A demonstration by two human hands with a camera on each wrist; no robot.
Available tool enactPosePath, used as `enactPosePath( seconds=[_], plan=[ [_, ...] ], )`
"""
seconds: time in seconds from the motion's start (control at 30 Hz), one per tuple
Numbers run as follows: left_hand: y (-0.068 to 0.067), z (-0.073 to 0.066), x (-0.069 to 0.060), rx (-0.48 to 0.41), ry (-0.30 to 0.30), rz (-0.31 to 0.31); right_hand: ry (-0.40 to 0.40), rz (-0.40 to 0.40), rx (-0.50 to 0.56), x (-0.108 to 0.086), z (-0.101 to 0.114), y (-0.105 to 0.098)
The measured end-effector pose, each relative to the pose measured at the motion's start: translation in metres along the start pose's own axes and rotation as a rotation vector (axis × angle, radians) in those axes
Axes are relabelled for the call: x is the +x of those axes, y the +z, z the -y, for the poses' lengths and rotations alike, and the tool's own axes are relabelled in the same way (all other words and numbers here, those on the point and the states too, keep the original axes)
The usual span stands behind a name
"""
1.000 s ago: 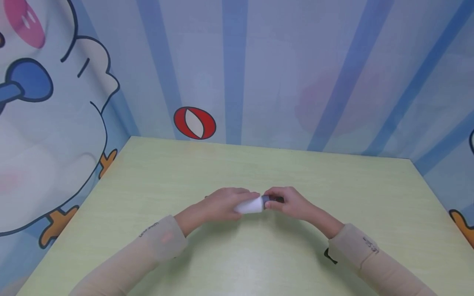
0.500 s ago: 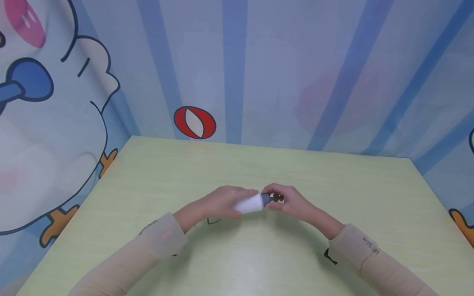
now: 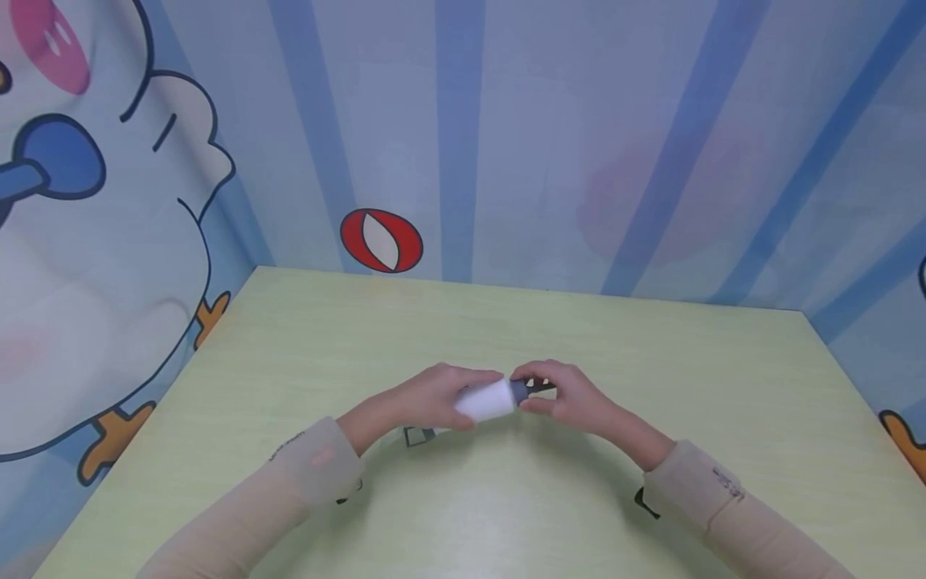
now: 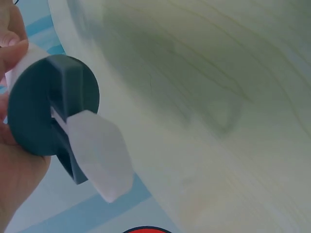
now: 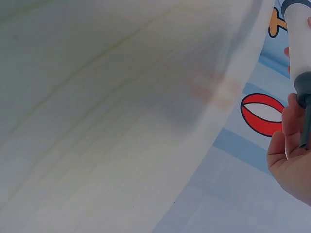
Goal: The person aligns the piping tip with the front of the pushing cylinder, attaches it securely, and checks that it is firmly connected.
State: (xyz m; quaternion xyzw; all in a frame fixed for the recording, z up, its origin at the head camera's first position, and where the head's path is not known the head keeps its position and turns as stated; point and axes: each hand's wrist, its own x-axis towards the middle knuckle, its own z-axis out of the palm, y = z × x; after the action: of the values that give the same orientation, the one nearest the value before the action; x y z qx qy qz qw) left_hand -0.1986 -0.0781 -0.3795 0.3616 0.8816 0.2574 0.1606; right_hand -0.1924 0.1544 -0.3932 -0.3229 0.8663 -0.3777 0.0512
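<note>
Above the table, my left hand (image 3: 434, 394) grips a white cylinder (image 3: 486, 400) with dark teal ends, lying roughly level. Its left end, in the left wrist view, has a dark teal disc (image 4: 29, 107) with a bracket and a flat white piece (image 4: 102, 153) jutting out. In the head view, a small outlined square part (image 3: 417, 436) shows below the left hand. My right hand (image 3: 575, 396) pinches the dark teal cap (image 3: 518, 392) at the right end between fingers and thumb. From that cap a thin dark stem (image 5: 306, 126) points toward the right palm.
The pale yellow-green table (image 3: 506, 322) ends at a wall covering (image 3: 542, 161) with blue stripes and cartoon prints. A printed red ball (image 3: 381, 240) is on that covering. Dark straps (image 3: 646, 503) hang below the beige sleeves.
The cylinder has tilted slightly, and the outlined square part has come into view below the left hand. The right fingers have opened out from the stem and stay at the cap.
</note>
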Motion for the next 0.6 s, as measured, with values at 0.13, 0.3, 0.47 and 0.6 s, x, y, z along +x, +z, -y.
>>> enactPosePath(
  seconds=[0.13,0.3,0.47,0.6],
  plan=[
    [0.0008,-0.0011,0.0,0.069,0.025,-0.007,0.023,0.032,-0.001,-0.0006,-0.0005,-0.0027],
    [-0.0002,-0.0032,-0.001,0.107,0.044,-0.021,0.069,0.045,0.035,0.001,-0.0016,-0.0035],
    [-0.0004,-0.0018,-0.001,0.119,0.039,-0.027,0.104,0.051,0.072,0.0018,-0.0012,-0.0061],
    [-0.0007,-0.0008,-0.001,0.114,0.02,-0.026,0.085,0.035,0.083,0.002,-0.0009,-0.008]
  ],
)
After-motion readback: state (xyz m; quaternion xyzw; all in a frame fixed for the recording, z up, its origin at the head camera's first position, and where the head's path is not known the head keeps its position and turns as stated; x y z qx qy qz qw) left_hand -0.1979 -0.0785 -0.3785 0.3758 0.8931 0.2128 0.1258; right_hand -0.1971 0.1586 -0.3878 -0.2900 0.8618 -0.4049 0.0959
